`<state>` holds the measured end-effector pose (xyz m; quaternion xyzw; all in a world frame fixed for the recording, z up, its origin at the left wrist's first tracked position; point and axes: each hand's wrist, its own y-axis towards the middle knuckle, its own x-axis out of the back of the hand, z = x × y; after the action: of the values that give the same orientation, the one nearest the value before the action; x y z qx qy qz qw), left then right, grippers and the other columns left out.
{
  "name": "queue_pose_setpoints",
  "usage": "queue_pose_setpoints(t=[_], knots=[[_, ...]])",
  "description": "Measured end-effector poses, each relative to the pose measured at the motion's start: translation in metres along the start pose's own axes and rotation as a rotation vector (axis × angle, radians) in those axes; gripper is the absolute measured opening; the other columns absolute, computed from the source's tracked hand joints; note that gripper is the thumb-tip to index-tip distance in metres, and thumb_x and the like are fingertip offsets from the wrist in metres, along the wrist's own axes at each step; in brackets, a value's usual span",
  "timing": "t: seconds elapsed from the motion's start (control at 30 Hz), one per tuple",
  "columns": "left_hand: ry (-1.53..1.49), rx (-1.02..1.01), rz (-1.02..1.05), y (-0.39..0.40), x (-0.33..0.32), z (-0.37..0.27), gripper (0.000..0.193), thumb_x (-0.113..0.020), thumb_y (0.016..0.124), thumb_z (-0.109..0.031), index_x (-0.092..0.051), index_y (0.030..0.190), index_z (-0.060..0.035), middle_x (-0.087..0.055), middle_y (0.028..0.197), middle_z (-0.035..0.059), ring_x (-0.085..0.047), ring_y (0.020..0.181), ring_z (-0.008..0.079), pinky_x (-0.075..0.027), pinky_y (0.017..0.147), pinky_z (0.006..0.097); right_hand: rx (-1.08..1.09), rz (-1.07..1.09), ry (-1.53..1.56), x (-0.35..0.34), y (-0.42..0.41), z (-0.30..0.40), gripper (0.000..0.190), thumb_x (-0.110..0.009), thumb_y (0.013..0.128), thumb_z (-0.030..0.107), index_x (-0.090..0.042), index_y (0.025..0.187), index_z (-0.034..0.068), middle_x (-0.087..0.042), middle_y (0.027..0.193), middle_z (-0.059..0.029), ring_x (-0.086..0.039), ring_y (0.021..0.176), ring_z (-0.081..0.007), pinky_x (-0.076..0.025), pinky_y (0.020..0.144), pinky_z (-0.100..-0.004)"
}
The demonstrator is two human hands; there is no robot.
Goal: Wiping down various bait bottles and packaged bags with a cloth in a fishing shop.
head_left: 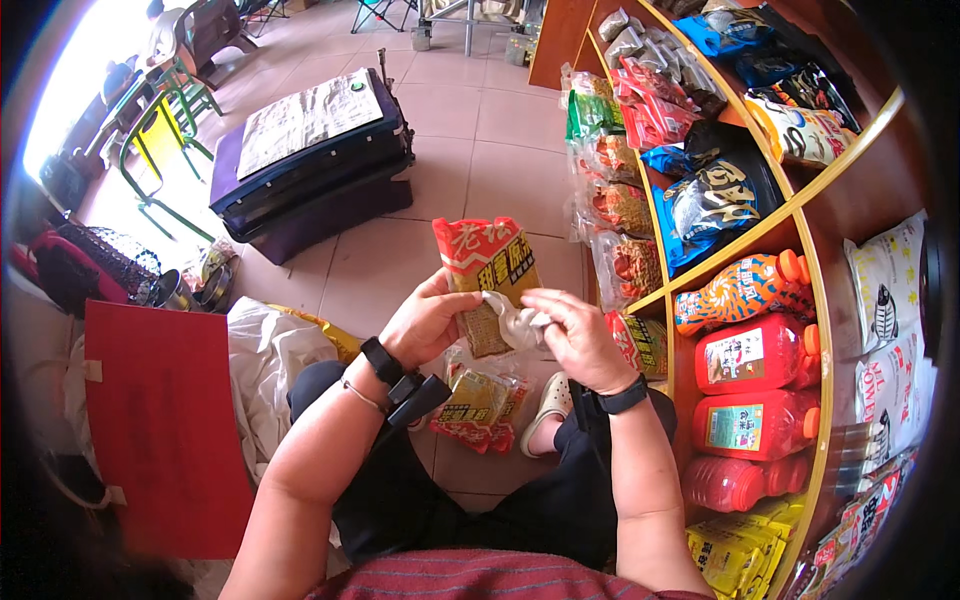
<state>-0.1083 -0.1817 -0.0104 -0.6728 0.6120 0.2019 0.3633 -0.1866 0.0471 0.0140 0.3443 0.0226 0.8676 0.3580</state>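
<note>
A red and yellow printed plastic packet (491, 262) with a grainy filling is upright before me. My left hand (431, 319) grips it along its left edge, the thumb across its front. In my right hand (574, 334) is a crumpled white tissue or cloth (514, 319), pressed against the packet's lower right part. Several similar packets (480, 405) lie on the floor between my feet, below my hands. Each wrist wears a dark band.
On my right stands a wooden shelf (750, 247) with bagged goods, red plastic jars (750, 356) and yellow packets (739, 547). Clear bags (622, 210) line its front. A dark case (322, 165) stands ahead on the tiles. A red board (165, 427) is at my left.
</note>
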Motion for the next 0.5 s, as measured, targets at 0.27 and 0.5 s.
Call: queue_pose_setpoints(t=[0.27,0.5], knots=[[0.113,0.120,0.066,-0.002,-0.011,0.017,0.047,-0.057,0.097,0.005,-0.051,0.141,-0.0112,-0.062,0.133,0.0067,-0.063,0.118,0.0199,-0.055,0.100,0.0379,0.042,-0.526,-0.171,0.000,0.005,0.001,0.022,-0.064,0.085,-0.007,-0.066,0.106,-0.001,-0.065,0.126,-0.0191,-0.065,0.114,-0.0310,-0.053,0.095,-0.0379],[0.198,0.117,0.146,0.002,-0.005,0.035,0.055,-0.062,0.095,0.004,-0.044,0.146,-0.0098,-0.063,0.126,0.0070,-0.060,0.122,0.0206,-0.050,0.103,0.0380,0.090,-0.191,-0.029,-0.033,0.013,0.012,0.028,-0.069,0.083,-0.004,-0.065,0.109,0.005,-0.057,0.138,-0.0150,-0.054,0.129,-0.0375,-0.047,0.107,-0.0445]])
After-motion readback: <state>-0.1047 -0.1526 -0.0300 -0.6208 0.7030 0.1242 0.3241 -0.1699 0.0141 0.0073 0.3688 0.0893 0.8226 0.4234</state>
